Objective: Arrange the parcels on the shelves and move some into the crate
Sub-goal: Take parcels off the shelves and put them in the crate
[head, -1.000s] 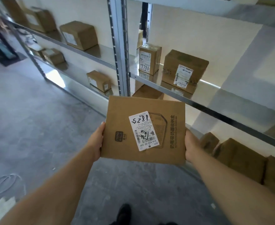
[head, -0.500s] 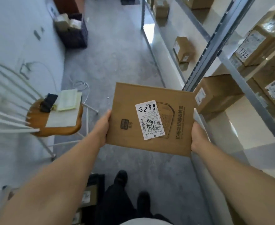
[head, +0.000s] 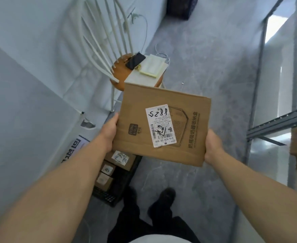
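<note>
1. Currently the left hand [head: 109, 132] and right hand [head: 212, 146] grip the parcel [head: 184, 137] by its side edges, over floor [head: 205, 67] between chair [head: 121, 72] and shelving [head: 274, 123].
2. Crate [head: 109, 199] sits beneath its left corner.
3. Label [head: 160, 125] reads "8825", "516-K20-00 030".

Parcel [head: 161, 125] swung from shelves [head: 275, 123] toward the crate [head: 107, 197].

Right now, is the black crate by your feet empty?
Not empty: the black crate holds at least three labelled brown parcels; the rest is hidden.
</note>
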Demonstrator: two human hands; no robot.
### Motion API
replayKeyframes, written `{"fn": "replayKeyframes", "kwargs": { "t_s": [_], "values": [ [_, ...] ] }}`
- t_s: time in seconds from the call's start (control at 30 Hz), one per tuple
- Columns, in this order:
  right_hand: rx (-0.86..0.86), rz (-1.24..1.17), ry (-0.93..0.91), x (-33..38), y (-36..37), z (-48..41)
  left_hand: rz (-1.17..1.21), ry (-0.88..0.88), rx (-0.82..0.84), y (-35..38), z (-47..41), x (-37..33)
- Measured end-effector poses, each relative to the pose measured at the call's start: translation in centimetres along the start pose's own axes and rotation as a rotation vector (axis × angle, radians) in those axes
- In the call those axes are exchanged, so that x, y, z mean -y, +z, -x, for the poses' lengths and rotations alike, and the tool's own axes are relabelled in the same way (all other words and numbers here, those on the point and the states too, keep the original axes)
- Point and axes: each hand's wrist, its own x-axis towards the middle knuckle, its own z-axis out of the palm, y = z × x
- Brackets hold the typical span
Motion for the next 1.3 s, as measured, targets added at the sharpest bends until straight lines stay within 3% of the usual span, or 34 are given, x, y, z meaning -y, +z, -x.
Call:
{"fn": "replayKeyframes", "kwargs": {
  "t_s": [0.3,0.5,0.8,1.3],
  "values": [
    [-0.022,0.150,0.125,-8.1,9.3,1.9,-0.019,-0.128,-0.181,-12.1,-1.4,5.9],
    [-0.064,0.253,0.195,-14.5,14.0,-0.3,-0.082,-0.119,-0.219,-16.5,-4.8,8.5],
    [-0.100,0.188,0.386,-24.3,19.0,-6.1,-0.269,-0.247,-0.355,-20.9,-13.8,13.3],
    [-0.034,0.194,0.458,-35.2,23.1,-15.2,-0.471,-0.080,-0.328,-22.8,-24.8,20.5]
  ]
}}
